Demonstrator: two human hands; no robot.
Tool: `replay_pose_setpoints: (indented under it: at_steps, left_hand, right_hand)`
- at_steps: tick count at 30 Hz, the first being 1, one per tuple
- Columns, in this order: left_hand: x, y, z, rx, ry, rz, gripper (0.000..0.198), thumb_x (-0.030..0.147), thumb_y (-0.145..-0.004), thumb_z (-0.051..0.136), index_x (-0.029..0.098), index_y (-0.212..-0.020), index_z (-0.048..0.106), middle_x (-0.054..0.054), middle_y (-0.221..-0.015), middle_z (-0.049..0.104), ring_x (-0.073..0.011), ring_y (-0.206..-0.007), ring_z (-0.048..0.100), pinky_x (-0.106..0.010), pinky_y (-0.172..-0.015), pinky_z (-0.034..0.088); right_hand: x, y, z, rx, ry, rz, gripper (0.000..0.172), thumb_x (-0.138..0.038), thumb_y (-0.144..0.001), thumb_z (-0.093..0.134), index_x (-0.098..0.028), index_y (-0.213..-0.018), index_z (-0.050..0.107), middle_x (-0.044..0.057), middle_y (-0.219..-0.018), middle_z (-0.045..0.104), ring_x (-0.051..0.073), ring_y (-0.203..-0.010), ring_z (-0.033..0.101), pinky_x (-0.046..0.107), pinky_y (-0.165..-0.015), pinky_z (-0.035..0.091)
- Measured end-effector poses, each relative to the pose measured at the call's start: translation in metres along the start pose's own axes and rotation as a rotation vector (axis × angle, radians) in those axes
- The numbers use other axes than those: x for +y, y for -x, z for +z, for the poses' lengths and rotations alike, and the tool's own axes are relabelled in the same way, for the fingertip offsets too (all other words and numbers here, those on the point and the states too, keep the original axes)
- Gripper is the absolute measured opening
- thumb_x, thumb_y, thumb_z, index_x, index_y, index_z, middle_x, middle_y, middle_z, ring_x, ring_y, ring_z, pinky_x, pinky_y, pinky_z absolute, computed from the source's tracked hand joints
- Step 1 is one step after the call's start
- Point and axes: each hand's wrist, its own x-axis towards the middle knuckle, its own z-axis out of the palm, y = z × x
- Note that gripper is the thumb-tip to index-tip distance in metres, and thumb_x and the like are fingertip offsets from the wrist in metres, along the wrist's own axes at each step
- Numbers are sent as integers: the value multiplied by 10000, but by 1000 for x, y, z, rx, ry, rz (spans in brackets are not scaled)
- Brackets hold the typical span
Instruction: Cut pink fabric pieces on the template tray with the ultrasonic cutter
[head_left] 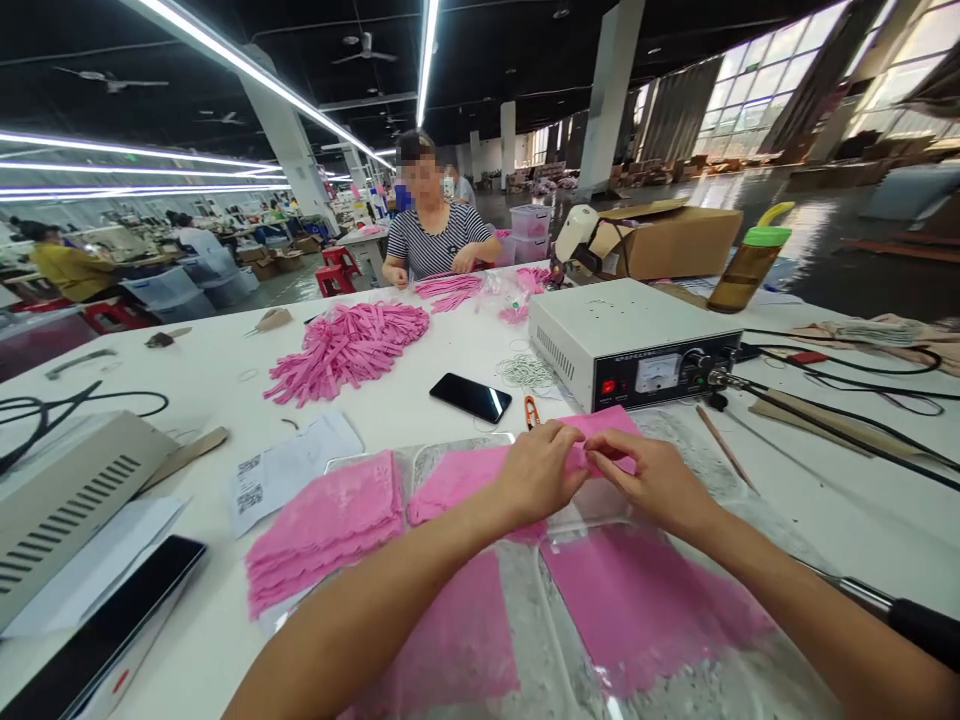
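My left hand (541,468) and my right hand (651,478) meet over the work mat, fingers closed. Both pinch a small pink fabric piece (576,457) between them. Behind them lies a pink sheet (611,422). To the left is a layered stack of pink fabric (330,530), with more pink pieces (450,482) beside it. Nearer me, pink fabric (637,600) lies under clear plastic, and another pink piece (465,640) sits partly behind my left forearm. Orange snips (531,412) lie just beyond my left hand.
A white control box (630,345) with cables stands behind my right hand. A black phone (471,397) lies beyond the mat, near a heap of pink strips (349,350). Across the table (405,400) sits a person in stripes (435,235). A bottle (750,268) stands back right.
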Motion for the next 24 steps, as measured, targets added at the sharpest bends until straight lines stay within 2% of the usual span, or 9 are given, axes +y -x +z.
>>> replay_pose_setpoints:
  at_steps: [2,5,7,11,14,17,19,21,24]
  left_hand:
    - [2,5,-9,2,9,-10,162,152,-899,527,136,-1008,646,-98,-1058,659,-232,-1032,605,-366,-922,460]
    - [-5,20,-31,5,40,-49,230,115,-897,468,158,-942,690,-49,-923,695,-188,-865,640,-298,-808,479]
    - [-13,36,-49,5,67,-81,242,128,-892,465,162,-895,705,-22,-839,703,-161,-767,638,-250,-715,474]
    - [-32,81,-81,1,113,-123,273,196,-922,449,148,-859,710,-18,-797,712,-142,-704,629,-211,-634,462]
    - [-45,122,-97,-27,144,-93,288,200,-940,423,158,-935,708,-34,-905,723,-141,-778,651,-211,-690,494]
    - [-55,170,-102,-65,160,-59,292,170,-932,426,187,-1050,693,-50,-1081,705,-160,-966,659,-260,-850,509]
    - [-59,202,-100,-89,133,-35,311,143,-927,421,194,-1082,686,-60,-1145,689,-179,-1078,633,-306,-941,487]
    - [-61,231,-93,-107,41,19,339,100,-920,408,190,-1119,668,-59,-1164,685,-186,-1130,611,-327,-987,466]
    - [-60,259,-81,-111,-131,71,334,91,-920,435,189,-1173,631,-52,-1213,665,-215,-1183,578,-367,-1001,450]
  right_hand:
    - [-11,2,0,7,-33,-23,211,-364,-895,478,-224,-900,635,31,-833,693,204,-762,647,328,-702,518]
    - [-24,3,3,-22,-78,-47,253,-404,-857,511,-211,-954,644,48,-858,698,221,-776,654,346,-722,529]
    - [-31,1,7,-77,-108,-69,264,-431,-861,518,-212,-895,661,46,-831,696,214,-743,652,327,-671,535]
    - [-44,-4,16,-176,-155,-139,315,-448,-904,509,-220,-774,684,28,-747,683,187,-655,640,276,-555,518]
    - [-53,3,33,-189,-174,-213,253,-348,-915,498,-223,-884,716,42,-838,706,196,-749,667,293,-648,550]
    - [-60,24,63,-177,-171,-379,267,-207,-916,463,-220,-1025,706,69,-966,700,199,-859,669,315,-744,557]
    - [-64,42,82,-146,-89,-635,324,-88,-926,410,-183,-1094,671,97,-994,689,194,-883,660,313,-750,559]
    - [-70,57,94,-168,-13,-809,357,-14,-917,376,-143,-1126,635,115,-979,682,203,-886,652,331,-753,561]
    - [-79,68,97,-230,60,-896,363,-11,-932,327,-110,-1140,608,126,-950,676,219,-878,651,354,-753,562]
